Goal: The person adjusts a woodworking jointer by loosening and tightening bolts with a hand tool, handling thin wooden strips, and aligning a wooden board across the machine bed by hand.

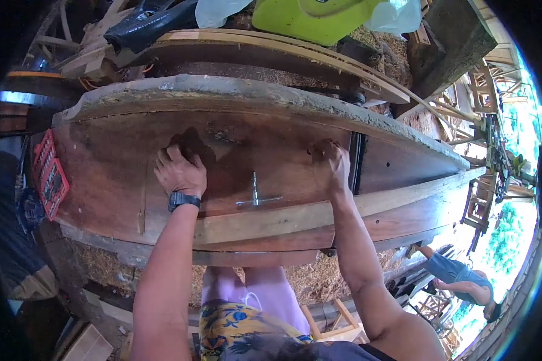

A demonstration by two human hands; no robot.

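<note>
Your left hand rested half-open on the panel, ten o'clock from the T-handled tool; your right hand curled at two, hold unclear.

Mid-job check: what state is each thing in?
T-handled tool: lying on the reddish wood, unheld.
Red case: open, beside the wood's left end.
Left hand: on the wood, fingers bent.
Right hand: at the wood, grip unclear.
Watch: strapped on left wrist.
</note>
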